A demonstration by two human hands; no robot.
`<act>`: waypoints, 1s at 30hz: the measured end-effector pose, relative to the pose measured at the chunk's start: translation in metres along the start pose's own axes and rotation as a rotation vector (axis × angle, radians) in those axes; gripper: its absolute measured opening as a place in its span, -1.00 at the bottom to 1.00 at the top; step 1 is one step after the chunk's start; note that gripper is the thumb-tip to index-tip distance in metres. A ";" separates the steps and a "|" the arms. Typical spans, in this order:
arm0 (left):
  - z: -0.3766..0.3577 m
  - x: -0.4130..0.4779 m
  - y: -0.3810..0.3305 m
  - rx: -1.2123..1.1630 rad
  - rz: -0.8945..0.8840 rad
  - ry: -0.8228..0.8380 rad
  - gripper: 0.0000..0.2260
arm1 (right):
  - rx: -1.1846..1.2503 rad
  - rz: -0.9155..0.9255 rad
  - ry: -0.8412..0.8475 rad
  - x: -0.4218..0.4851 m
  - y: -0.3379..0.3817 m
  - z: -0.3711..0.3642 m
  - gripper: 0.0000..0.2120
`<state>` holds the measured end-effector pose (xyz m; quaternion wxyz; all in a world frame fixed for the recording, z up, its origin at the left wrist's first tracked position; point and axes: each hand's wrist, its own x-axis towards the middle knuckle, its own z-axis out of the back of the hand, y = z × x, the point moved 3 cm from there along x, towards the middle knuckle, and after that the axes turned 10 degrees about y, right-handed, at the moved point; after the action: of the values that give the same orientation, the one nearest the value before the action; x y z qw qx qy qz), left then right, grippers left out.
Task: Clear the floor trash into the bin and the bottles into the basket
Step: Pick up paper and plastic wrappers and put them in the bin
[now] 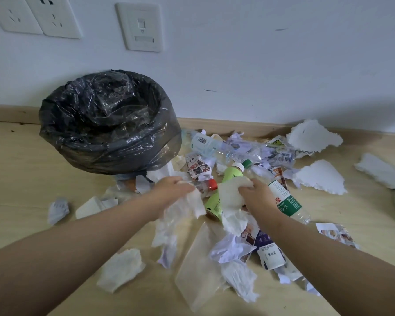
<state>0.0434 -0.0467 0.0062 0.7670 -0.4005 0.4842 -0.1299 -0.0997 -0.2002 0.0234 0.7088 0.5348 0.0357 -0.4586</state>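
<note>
Tissues (121,270) and torn paper (228,249) lie heaped on the floor just right of the lined bin (105,124). The left hand (171,190) clutches a white tissue (195,204). The right hand (258,195) bunches a crumpled wad (232,192) above a green bottle (229,175), probably gathering handfuls for the bin.

black bin liner (96,133), green bottle (230,176)

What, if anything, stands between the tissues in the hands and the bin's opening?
Nothing visible. Left hand and right hand each grip tissue near the bin; its mouth is open, only low paper scraps lie between.
</note>
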 end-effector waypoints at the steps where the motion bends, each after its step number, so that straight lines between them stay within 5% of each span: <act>1: 0.005 -0.003 -0.012 -0.249 0.021 -0.015 -0.77 | 0.157 -0.034 0.040 -0.005 0.010 -0.007 -0.72; 4: 0.015 -0.011 -0.047 -0.692 -0.050 -0.064 -0.85 | 0.476 -0.070 0.282 -0.018 0.040 -0.038 -0.87; 7: 0.020 -0.024 -0.067 -0.652 -0.174 -0.281 -0.90 | 0.715 -0.116 0.450 -0.027 0.062 -0.063 -0.93; 9: 0.017 -0.033 -0.071 -0.550 -0.206 -0.345 -0.88 | 0.848 -0.100 0.500 -0.026 0.074 -0.069 -0.77; 13: 0.003 -0.038 -0.072 -0.299 -0.294 -0.118 -0.68 | 1.005 -0.066 0.456 -0.018 0.089 -0.061 -0.60; 17: 0.013 -0.046 -0.078 -0.259 -0.281 -0.017 -0.85 | 0.948 0.005 0.404 -0.015 0.103 -0.058 -0.48; 25: 0.115 -0.064 -0.108 -0.095 -0.558 -0.658 -0.93 | 0.650 0.238 0.350 -0.024 0.159 -0.076 -0.64; 28: 0.154 -0.088 -0.112 0.012 -0.739 -1.153 -0.78 | 0.643 0.243 0.314 -0.024 0.158 -0.082 -0.74; 30: 0.168 -0.082 -0.106 0.174 -0.685 -1.235 -0.69 | 0.699 0.231 0.296 -0.025 0.154 -0.084 -0.81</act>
<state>0.1649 0.0149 0.1719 0.8464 -0.4679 -0.2043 -0.1514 0.0284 -0.1174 0.1129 0.5182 0.8046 -0.0808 -0.2784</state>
